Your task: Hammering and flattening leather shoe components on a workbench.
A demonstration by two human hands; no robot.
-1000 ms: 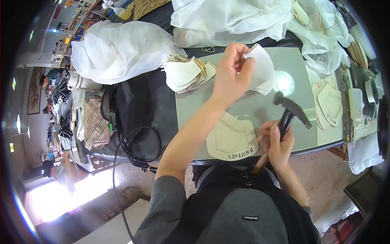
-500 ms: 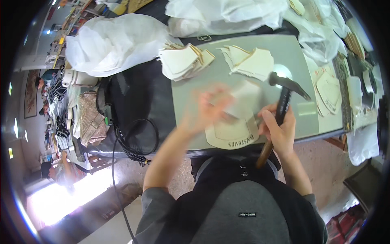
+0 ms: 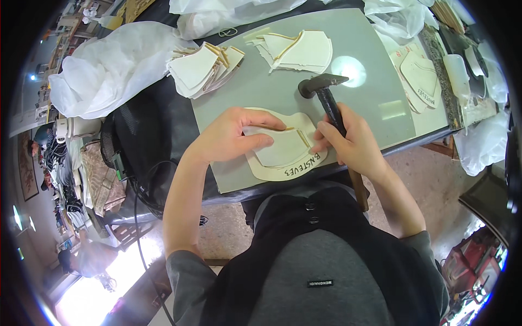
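Head camera: left one of a side-by-side pair, peering down and forward from the wearer's head
Left hand (image 3: 239, 133) and right hand (image 3: 352, 135): close, mid-picture, viewed from above
Desk (image 3: 244, 194): near, spreading across the upper half
Shirt (image 3: 304, 261): right below, filling the bottom
Bright opening (image 3: 81, 301): far off, swept in by the fisheye

Round glare (image 3: 349, 71) whitens the grey board (image 3: 367, 103); outer edges curve darkly.
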